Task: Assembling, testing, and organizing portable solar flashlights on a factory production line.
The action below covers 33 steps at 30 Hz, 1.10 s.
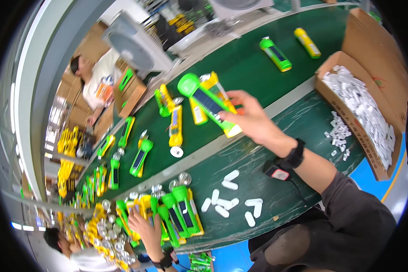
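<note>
In my right hand [254, 119] is a green and yellow solar flashlight [206, 100], raised over the conveyor with its dark panel showing. My thumb lies on its near side, and the fingers wrap behind it. Yellow bodies show just behind it; whether any is also in my hand I cannot tell. Lower left, my left hand [144, 228] has its fingers apart, over or against a row of green and yellow flashlights [182, 211] with clear round heads. Its fingertips are partly blurred.
Loose white oblong pieces [230, 185] lie on the green worktable [276, 199]. A cardboard box [356, 131] of white parts stands at right, beside a small white heap [338, 131]. More flashlights [276, 54] lie along the green belt [240, 59]. Two people work at left.
</note>
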Motion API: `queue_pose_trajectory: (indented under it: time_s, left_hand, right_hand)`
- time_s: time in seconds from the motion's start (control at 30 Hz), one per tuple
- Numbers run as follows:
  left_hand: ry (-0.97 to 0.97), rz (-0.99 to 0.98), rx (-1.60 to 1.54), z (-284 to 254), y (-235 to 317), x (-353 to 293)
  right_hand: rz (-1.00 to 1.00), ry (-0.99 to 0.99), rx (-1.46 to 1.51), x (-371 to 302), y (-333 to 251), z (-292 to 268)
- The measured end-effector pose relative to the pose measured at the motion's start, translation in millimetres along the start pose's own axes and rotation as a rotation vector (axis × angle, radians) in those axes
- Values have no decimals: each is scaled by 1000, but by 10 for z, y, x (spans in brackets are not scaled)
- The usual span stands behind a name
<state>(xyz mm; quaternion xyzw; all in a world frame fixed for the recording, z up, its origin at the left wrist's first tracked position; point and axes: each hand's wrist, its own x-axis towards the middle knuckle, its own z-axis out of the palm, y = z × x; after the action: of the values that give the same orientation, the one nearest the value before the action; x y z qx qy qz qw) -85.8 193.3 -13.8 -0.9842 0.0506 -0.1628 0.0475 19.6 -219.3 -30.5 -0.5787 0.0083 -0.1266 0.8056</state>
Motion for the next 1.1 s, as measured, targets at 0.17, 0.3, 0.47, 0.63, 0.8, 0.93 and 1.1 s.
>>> queue_pose_trajectory:
  time_s: [0.17,0.3,0.47,0.63,0.8,0.93,1.1]
  left_hand:
    - [76,-35,-207,-245,493,105]
    - [34,-21,-707,-309,1337,329]
    - [92,73,-884,-265,1967,609]
    - [-27,-69,-1332,-38,2442,752]
    - [-162,-446,-2204,571,2681,1022]
    - [-315,-283,-2443,811,2599,1056]
    - [-292,-265,-2483,961,2632,1026]
  right_hand:
    - [64,-37,17,-76,-109,101]
    - [87,-204,190,-35,378,20]
    - [305,-292,510,-225,615,-167]
    - [307,-334,602,-266,752,-181]
    - [37,-265,175,-438,802,-74]
    - [-91,-243,71,-434,730,-49]
    - [-169,-217,-33,-467,801,-44]
